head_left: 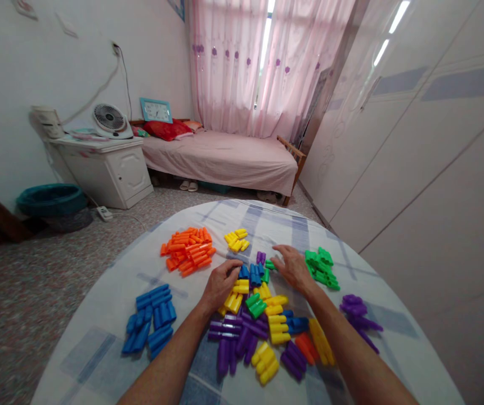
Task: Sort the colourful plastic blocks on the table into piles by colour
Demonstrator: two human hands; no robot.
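My left hand (222,282) is over the left side of a mixed pile, fingers curled at a blue plastic piece (244,273), which they appear to pinch. Yellow pieces (231,304) lie just under it. At the right of the pile, my right hand (293,269) has its fingers stretched apart. Its fingertips are beside a small green piece (269,264); whether they touch it is hard to tell. More blue pieces (256,274) and a purple piece (261,257) lie between the hands. The pieces look like short tubes joined side by side.
Sorted heaps of orange (189,250), yellow (237,240), blue (151,320), green (321,268) and purple (358,315) pieces surround the mixed pile. All lie on a round table with a checked cloth (98,332). Beyond stand a bed (233,157), cabinet and wardrobe.
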